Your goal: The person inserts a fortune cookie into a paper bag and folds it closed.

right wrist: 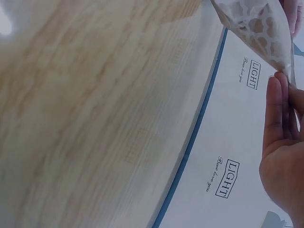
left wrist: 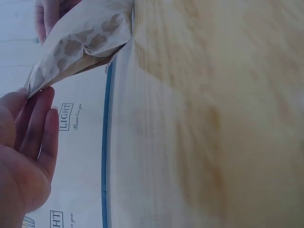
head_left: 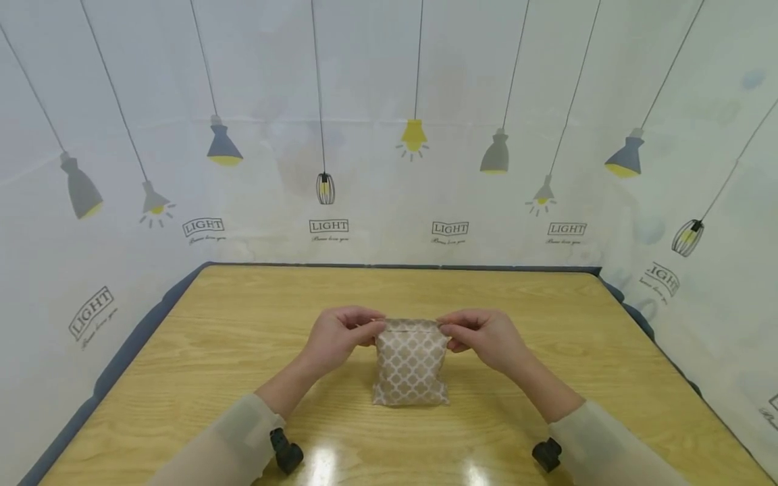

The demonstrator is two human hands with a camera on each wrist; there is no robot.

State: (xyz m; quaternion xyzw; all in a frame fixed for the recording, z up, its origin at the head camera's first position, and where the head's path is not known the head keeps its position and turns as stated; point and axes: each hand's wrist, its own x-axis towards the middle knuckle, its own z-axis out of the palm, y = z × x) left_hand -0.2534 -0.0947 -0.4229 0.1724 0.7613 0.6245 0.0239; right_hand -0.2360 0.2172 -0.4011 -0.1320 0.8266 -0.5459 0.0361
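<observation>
A small beige pouch [head_left: 411, 368] with a white lattice print stands at the middle of the table, its lower edge at the wood. My left hand [head_left: 343, 337] pinches its top left corner between thumb and fingers. At the top right corner my right hand [head_left: 486, 337] pinches it the same way. A fold or seam runs across the pouch just under the top edge. In the left wrist view the pouch [left wrist: 90, 40] bulges below the pinched corner, and the right wrist view shows the pouch [right wrist: 256, 28] tapering to the other hand's fingertips.
The wooden table [head_left: 243, 317] has a dark blue edge along its back and sides. Around it hangs a pale curtain [head_left: 377, 81] printed with lamps and the word LIGHT. Dark wrist devices [head_left: 286, 453] sit at both cuffs.
</observation>
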